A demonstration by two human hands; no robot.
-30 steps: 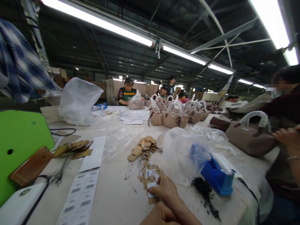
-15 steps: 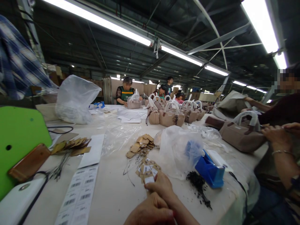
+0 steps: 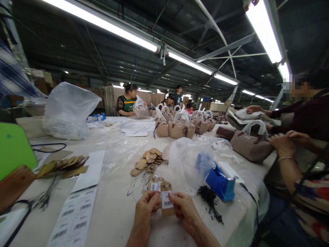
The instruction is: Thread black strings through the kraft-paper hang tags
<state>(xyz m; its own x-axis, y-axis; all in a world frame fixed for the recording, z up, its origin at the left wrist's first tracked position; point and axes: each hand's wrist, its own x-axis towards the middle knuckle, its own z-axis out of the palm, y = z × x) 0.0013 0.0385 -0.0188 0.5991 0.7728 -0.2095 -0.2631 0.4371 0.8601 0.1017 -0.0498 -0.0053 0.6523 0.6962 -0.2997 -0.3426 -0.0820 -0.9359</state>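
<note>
A brown paper hang tag [image 3: 168, 211] with a white barcode sticker stands upright between my two hands near the table's front edge. My right hand [image 3: 185, 210] pinches its right side, the thumb lying over the sticker's edge. At the left edge, my left hand [image 3: 146, 210] has thumb and fingertips closed against the tag. Just behind are other stickered tags [image 3: 155, 186], partly hidden by the held one. Beyond them lies a heap of plain brown tags [image 3: 148, 159] with dark strings.
A sheet of barcode stickers [image 3: 73, 216] and more brown tags [image 3: 64, 164] lie to the left. Right of my hands are a blue tape dispenser [image 3: 221, 183], black bits [image 3: 209, 200] and plastic bags [image 3: 182, 164]. Handbags [image 3: 181, 129] stand behind; a co-worker's hands [image 3: 285, 145] are at right.
My right hand has left the stickered pile with a tag and drawn it nearer. My left hand has moved left and up to the tag's other edge. The view has shifted right.
</note>
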